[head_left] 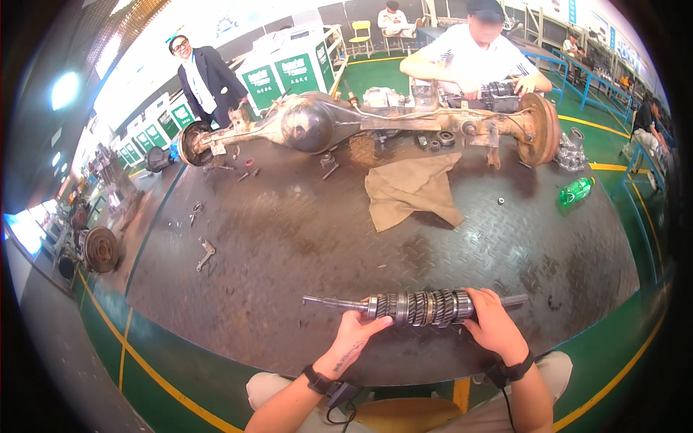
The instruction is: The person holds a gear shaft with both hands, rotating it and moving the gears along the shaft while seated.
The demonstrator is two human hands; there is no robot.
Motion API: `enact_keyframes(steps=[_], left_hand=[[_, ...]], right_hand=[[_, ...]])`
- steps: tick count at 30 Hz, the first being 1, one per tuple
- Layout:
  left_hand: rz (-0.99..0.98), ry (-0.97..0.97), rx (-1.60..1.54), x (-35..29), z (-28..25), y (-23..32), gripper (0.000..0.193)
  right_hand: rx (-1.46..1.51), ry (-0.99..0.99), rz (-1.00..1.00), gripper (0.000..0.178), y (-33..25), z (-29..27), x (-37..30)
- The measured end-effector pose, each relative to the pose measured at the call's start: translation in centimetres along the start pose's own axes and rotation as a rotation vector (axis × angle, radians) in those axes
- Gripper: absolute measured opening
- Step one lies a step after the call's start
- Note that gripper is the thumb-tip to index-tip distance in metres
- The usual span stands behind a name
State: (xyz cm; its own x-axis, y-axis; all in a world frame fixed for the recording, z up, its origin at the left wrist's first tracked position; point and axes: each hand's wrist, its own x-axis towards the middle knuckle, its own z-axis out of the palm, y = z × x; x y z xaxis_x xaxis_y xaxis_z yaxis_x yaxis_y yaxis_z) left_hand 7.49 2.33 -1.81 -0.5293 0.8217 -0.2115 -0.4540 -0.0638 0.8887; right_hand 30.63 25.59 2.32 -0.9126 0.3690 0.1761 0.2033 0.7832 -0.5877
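A gearbox shaft (422, 309) carrying several steel gears lies level across the near edge of the metal table, its bare ends sticking out on both sides. My left hand (355, 333) grips it from below at the left end of the gear stack, thumb along the front. Around the right end of the stack, my right hand (494, 322) is wrapped, with its fingers over the top. The parts of the shaft under my fingers are hidden.
A rusty axle housing (307, 124) spans the table's far side. Before it lie a brown cloth (413, 191), a green bottle (576, 191), a small nut (501, 200) and a metal lever (206, 255). Across the table, a person (476, 61) handles another geared shaft (498, 96).
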Motion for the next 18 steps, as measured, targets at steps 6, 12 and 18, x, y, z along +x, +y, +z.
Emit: enact_keyframes(steps=[6,12,18], left_hand=[[0.035,0.048,0.013,0.24,0.12,0.24,0.059],[0.016,0.033,-0.018,0.30,0.16,0.52,0.063],[0.005,0.072,0.012,0.47,0.12,0.53,0.064]], right_hand=[[-0.012,0.007,0.001,0.070,-0.07,0.18,-0.04],[0.001,-0.021,0.022,0.069,-0.12,0.14,-0.15],[0.005,-0.033,0.028,0.069,0.05,0.09,-0.31]])
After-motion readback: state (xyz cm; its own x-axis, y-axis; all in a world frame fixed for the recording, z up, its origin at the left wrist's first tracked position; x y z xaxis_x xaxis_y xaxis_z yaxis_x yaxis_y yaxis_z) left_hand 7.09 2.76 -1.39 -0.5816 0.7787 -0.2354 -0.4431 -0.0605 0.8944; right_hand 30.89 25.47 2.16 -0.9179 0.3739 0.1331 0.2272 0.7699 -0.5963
